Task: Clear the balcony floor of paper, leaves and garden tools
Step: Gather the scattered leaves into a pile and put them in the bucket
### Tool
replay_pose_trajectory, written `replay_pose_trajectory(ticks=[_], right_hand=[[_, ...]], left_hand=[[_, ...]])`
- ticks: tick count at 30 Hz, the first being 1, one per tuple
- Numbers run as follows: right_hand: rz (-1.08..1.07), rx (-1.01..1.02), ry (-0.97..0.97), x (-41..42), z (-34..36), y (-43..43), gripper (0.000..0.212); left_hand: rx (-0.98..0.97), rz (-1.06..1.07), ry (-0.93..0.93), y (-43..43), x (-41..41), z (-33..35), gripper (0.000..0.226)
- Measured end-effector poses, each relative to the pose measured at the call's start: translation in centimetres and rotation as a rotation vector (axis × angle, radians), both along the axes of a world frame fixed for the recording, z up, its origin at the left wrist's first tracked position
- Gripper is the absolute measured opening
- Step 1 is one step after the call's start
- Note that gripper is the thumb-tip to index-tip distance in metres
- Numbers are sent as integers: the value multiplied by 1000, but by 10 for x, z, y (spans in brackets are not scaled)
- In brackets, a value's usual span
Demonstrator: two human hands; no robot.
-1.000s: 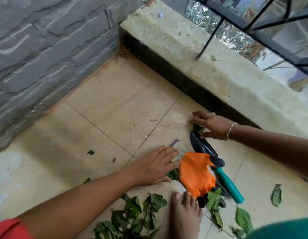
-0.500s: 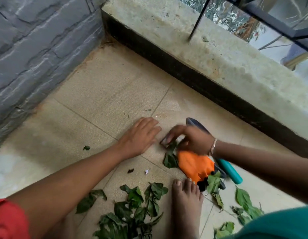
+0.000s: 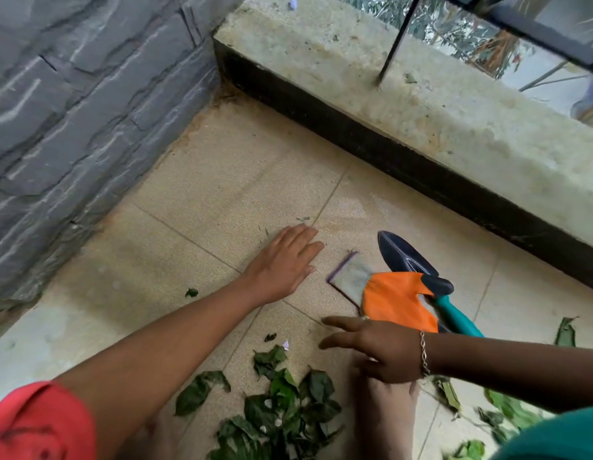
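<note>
Right hand [image 3: 384, 351] lifted off orange glove [image 3: 399, 298], grip wide, left hand [image 3: 281, 260] still flat, grip wide

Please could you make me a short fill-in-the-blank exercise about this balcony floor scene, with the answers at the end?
1. The fabric glove lying over the dark-bladed garden trowel is ____ in colour.
2. The thin chain bracelet is on the ____ wrist.
3. The left hand lies flat on the beige tiled floor and holds ____.
4. The small purple-edged paper card is partly covered by the ____.
Answers: orange; right; nothing; glove.
</note>
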State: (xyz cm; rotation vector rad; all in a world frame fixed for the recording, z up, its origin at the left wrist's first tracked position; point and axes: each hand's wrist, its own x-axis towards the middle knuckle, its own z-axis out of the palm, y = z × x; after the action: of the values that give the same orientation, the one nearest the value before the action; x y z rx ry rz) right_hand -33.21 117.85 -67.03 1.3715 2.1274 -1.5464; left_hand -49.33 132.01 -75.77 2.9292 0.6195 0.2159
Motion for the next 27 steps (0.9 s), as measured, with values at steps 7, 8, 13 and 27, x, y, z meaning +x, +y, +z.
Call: replay_pose_trajectory(ticks=[7, 8, 13, 27], right_hand=[[78, 83, -87, 9, -4, 20, 52], [68, 95, -97, 12, -6, 24, 50], [44, 155, -103, 18, -9, 32, 45], [142, 176, -120, 12, -10, 38, 44]], left_hand=[[-46, 164, -21, 17, 4, 7, 34], [-74, 238, -58, 23, 6, 9, 27], [-230, 469, -41, 51, 12, 17, 16], [-227, 198, 42, 54, 10, 29, 3]])
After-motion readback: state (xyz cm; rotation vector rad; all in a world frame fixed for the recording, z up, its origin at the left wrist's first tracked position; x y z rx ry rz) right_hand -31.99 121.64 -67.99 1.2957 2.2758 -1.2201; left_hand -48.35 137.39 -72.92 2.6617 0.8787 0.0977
